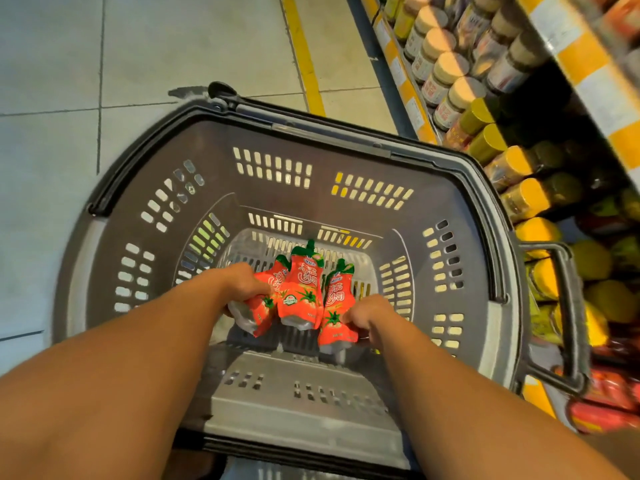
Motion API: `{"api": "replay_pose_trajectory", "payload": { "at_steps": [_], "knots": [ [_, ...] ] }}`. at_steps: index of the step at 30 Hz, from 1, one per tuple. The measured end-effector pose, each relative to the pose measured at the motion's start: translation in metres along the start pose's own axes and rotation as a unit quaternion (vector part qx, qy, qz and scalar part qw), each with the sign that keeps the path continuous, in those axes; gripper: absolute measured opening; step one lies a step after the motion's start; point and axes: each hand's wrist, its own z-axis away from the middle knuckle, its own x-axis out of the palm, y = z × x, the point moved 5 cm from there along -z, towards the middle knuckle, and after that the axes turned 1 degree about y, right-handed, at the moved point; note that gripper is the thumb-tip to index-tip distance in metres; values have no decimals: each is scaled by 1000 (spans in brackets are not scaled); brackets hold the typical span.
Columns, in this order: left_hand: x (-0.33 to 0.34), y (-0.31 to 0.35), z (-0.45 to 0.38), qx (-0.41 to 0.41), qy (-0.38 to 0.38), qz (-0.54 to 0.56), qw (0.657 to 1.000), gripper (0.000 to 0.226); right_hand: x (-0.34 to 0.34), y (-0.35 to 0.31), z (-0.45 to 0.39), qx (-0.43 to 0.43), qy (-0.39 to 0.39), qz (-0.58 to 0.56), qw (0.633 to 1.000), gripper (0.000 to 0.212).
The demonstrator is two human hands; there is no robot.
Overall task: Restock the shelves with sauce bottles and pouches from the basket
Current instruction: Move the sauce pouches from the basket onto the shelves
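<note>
**Three pouches, two hands, one lift**

Three red tomato-sauce pouches at the bottom of the grey basket [104,237], near its near wall, spouts toward the far wall. Left hand [242,284] curled over the left pouch [258,308], fingers wrapped on its lower half. Right hand [365,315] pinching the right pouch [334,308] at its lower edge. Middle pouch [300,289] wedged between the other two, touching both; not clear whether either grip truly has it.

Best handled so:
- Firm up each grip on the pouch body, not the thin bottom seam, likely to slip or fold.
- Press the outer pouches inward to trap the middle one, or leave it for a second trip.
- Lift straight up, clear of the basket rim, before swinging right toward the shelves [433,133].
- Keep spouts upright and facing one way, ready for neat facing among the jars [446,71].
- Mind the basket handle [568,317] at the right edge, beside the shelving.
</note>
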Motion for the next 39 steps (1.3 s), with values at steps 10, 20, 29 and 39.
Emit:
{"api": "replay_pose_trajectory", "payload": {
  "at_steps": [10,20,29,39],
  "knots": [
    [-46,24,59,39,72,-68,994,49,-43,-21,74,-76,39,-15,996,11],
    [-60,71,147,165,34,39,985,25,-124,-22,179,-179,88,-43,979,30],
    [-24,139,252,281,-73,190,938,51,-196,47,304,-266,156,-213,927,26],
    [75,221,339,385,-141,231,882,44,-268,158,368,-294,222,-364,855,26]
  ]
}}
